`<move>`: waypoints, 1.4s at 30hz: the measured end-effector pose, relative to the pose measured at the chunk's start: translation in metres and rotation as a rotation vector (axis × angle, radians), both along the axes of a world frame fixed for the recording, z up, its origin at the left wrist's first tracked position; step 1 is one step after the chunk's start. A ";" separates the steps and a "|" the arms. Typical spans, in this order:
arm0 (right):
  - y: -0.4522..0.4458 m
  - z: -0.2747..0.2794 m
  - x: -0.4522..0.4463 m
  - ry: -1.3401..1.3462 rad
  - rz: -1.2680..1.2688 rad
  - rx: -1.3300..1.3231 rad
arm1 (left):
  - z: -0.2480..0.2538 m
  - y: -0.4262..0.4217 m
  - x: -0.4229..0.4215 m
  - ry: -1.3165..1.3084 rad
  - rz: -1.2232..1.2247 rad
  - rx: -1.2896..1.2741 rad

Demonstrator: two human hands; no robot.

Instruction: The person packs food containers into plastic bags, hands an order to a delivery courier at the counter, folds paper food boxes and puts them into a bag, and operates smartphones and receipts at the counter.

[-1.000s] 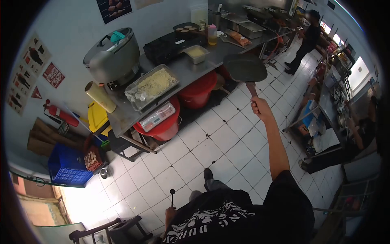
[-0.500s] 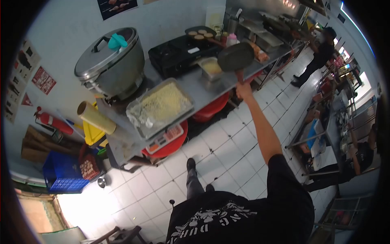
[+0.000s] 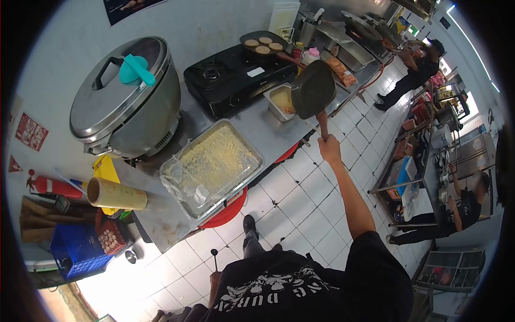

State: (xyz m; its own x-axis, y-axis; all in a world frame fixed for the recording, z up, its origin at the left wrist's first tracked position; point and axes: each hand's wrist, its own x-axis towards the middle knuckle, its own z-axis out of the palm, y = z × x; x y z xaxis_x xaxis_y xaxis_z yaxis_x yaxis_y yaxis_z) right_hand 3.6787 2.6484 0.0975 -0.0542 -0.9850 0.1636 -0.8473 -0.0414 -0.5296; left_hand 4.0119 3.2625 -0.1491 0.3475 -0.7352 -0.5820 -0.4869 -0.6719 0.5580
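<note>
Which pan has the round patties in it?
The pan on the stove at the back of the black stove, with four patties lying in it. The other close pan is in the right hand.

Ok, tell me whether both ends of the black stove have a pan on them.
No, the left burner is bare, and a pan sits over the other end.

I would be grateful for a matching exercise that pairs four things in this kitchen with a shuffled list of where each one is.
Things:
1. Turquoise scoop
2. Raised dark pan
3. Round patties
4. Black long-handled spoon

Places:
A. In the left hand
B. On the big pot's lid
C. In the skillet on the stove
D. In the right hand

Pairs: 1-B, 2-D, 3-C, 4-A
</note>
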 end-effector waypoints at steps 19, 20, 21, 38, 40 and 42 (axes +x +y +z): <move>0.024 0.039 0.026 0.168 0.021 -0.020 | 0.007 -0.017 0.000 0.012 0.020 0.010; 0.027 0.038 0.027 0.150 0.018 -0.019 | 0.007 -0.016 -0.001 0.015 0.023 0.014; 0.027 0.036 0.030 0.144 0.011 -0.011 | 0.007 -0.015 -0.002 0.017 0.027 0.015; 0.069 0.061 0.126 -1.327 -0.271 0.448 | 0.012 -0.052 0.021 0.062 0.092 0.024; 0.074 0.087 0.134 -1.368 -0.243 0.538 | 0.014 -0.056 0.024 0.063 0.104 0.023; 0.066 0.096 0.148 -1.310 -0.142 0.606 | 0.013 -0.060 0.027 0.059 0.106 0.030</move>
State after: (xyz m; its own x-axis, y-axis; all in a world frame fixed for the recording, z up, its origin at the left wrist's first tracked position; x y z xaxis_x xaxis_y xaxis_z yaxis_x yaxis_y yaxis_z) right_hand 3.8266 2.7147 0.1934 0.0638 -0.8572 -0.5111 0.2712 0.5077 -0.8177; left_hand 4.0390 3.2029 -0.1363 0.3864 -0.6781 -0.6253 -0.3791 -0.7347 0.5625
